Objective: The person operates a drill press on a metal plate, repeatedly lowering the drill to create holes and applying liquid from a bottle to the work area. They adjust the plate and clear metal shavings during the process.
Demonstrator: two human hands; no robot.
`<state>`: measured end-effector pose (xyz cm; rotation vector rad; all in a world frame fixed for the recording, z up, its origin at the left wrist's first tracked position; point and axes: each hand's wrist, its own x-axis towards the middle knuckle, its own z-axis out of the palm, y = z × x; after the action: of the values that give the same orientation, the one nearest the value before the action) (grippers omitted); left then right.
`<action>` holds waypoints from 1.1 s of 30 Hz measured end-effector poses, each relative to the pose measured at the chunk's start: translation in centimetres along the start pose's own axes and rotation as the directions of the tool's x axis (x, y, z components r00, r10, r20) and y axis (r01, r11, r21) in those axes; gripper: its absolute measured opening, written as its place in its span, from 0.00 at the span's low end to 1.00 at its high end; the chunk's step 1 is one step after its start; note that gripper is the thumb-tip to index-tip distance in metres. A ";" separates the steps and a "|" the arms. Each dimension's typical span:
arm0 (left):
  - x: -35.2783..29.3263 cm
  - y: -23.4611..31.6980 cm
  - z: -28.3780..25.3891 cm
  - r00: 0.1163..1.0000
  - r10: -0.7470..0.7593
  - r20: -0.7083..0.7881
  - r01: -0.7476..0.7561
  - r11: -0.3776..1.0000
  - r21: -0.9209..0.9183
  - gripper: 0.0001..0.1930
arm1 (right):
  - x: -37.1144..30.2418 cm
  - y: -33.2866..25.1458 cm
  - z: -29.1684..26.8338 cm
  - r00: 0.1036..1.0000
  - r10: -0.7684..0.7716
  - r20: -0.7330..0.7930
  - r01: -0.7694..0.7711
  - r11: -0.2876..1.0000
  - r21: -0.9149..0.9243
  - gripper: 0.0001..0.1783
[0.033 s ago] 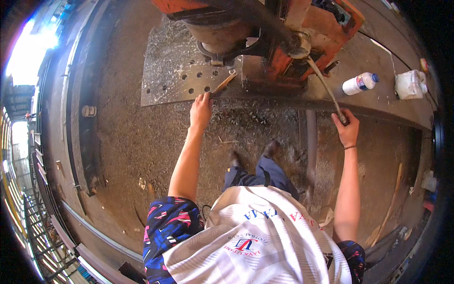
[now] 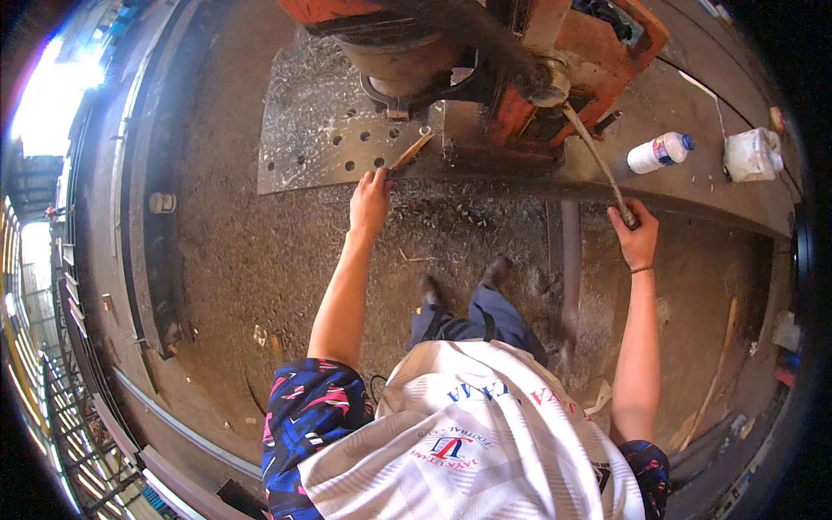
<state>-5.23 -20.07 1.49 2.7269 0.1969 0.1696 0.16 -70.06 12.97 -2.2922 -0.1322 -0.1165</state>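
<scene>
My left hand [image 2: 370, 204] is closed on the near, dark end of a slim tan tool [image 2: 411, 154]. Its pale, rounded tip points away over a metal plate [image 2: 295, 160] with several round holes; the tool's exact kind is unclear. My right hand [image 2: 637, 234] is wrapped round the lower end of a long lever [image 2: 598, 158]. That lever runs up to a round hub [image 2: 549, 82] on an orange machine [image 2: 520, 130]. Above the plate hangs the machine's thick cylindrical head [image 2: 400, 65]; what lies beneath it is mostly hidden.
On the bench right of the machine lie a white bottle with a blue cap [image 2: 660, 153] and a white plastic jug [image 2: 752, 155]. Metal shavings [image 2: 316, 65] litter the plate and the ground. A small white can [image 2: 163, 204] sits by a long beam on the left.
</scene>
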 end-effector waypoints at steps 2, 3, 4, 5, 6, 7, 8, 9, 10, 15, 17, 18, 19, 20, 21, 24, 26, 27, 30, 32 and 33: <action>0.7 1.1 -1.3 0.996 -0.051 0.073 0.047 0.998 0.048 0.12 | 0.1 -0.1 -0.2 1.000 0.013 0.008 -0.013 0.999 -0.040 0.19; 1.0 1.3 -1.6 0.991 -0.079 0.108 0.071 0.995 0.073 0.11 | 0.2 -0.1 -0.3 1.000 0.018 0.013 -0.018 0.998 -0.060 0.19; 1.5 1.1 -1.6 0.989 -0.141 0.054 0.137 0.987 0.080 0.11 | 0.3 -0.2 -0.3 0.999 0.027 0.020 -0.026 0.998 -0.053 0.19; 2.2 0.6 -1.5 0.980 -0.201 0.001 0.200 0.976 0.085 0.11 | 0.2 -0.1 -0.3 0.999 0.037 0.026 -0.036 0.998 -0.047 0.19; 3.0 0.0 -1.5 0.964 -0.259 -0.052 0.263 0.961 0.086 0.11 | 0.2 -0.1 -0.3 0.998 0.048 0.032 -0.047 0.998 -0.040 0.19; 3.4 -1.5 -1.2 0.936 -0.312 -0.162 0.327 0.942 0.072 0.10 | 0.0 -0.1 -0.1 0.999 0.039 0.024 -0.038 0.999 -0.038 0.19; 3.9 -2.2 -1.3 0.882 -0.437 -0.175 0.451 0.891 0.054 0.14 | 0.0 0.0 -0.1 1.000 0.028 0.014 -0.027 0.999 -0.037 0.19; 3.6 -3.3 -0.9 0.863 -0.462 -0.205 0.483 0.874 0.061 0.14 | 0.1 0.1 -0.1 1.000 0.017 0.004 -0.017 0.999 -0.036 0.19; 3.4 -3.4 -1.0 0.842 -0.486 -0.236 0.513 0.855 0.069 0.15 | 0.1 0.1 0.0 1.000 0.008 -0.002 -0.008 0.999 -0.032 0.18; 3.9 0.3 0.5 0.885 -0.370 -0.282 0.418 0.899 0.130 0.36 | -0.1 -0.3 0.2 0.999 -0.019 -0.028 0.017 0.998 -0.060 0.17; 5.0 2.0 2.4 0.892 -0.361 -0.272 0.392 0.918 0.066 0.43 | -0.1 0.1 0.5 1.000 0.010 -0.029 -0.010 1.000 -0.004 0.17; 5.7 3.1 3.6 0.876 -0.387 -0.287 0.415 0.909 0.041 0.46 | -0.1 0.4 0.6 0.999 0.022 -0.029 -0.021 1.000 0.023 0.17; 6.7 3.8 4.9 0.860 -0.431 -0.273 0.454 0.891 0.026 0.49 | 0.0 0.5 0.8 0.999 0.028 -0.016 -0.027 0.999 0.026 0.17; 7.7 5.0 5.4 0.846 -0.468 -0.255 0.487 0.873 0.014 0.53 | -0.1 0.6 0.9 0.999 0.040 -0.007 -0.039 0.999 0.028 0.17; 8.5 5.9 5.7 0.847 -0.504 -0.170 0.506 0.862 -0.029 0.56 | -0.1 0.6 0.9 0.999 0.051 0.002 -0.051 0.998 0.030 0.16; 10.5 6.9 6.8 0.789 -0.589 -0.173 0.593 0.805 -0.038 0.58 | 0.0 0.4 0.7 0.999 0.037 0.013 -0.037 0.999 -0.022 0.17; 11.5 6.7 7.2 0.763 -0.618 -0.190 0.628 0.778 -0.012 0.55 | 0.0 0.7 0.9 1.000 0.004 -0.006 -0.004 1.000 -0.006 0.17; 11.9 6.5 7.3 0.748 -0.633 -0.200 0.646 0.763 0.000 0.54 | 0.0 0.8 1.0 1.000 -0.016 -0.015 0.016 1.000 0.002 0.17; 11.3 6.1 7.0 0.687 -0.646 -0.333 0.652 0.750 -0.112 0.46 | 0.1 0.4 1.0 1.000 -0.004 -0.007 0.004 1.000 0.001 0.17; 10.5 5.6 6.2 0.628 -0.632 -0.455 0.616 0.760 -0.206 0.43 | 0.1 0.6 1.0 1.000 -0.015 -0.006 0.015 1.000 0.003 0.16; 9.5 5.5 5.9 0.566 -0.636 -0.524 0.617 0.749 -0.242 0.38 | 0.2 0.7 1.0 1.000 -0.023 -0.002 0.023 1.000 0.005 0.16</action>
<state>5.56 -25.81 -0.90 2.2923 1.3118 0.7835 0.46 -69.71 11.83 -2.2863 -0.1578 -0.1307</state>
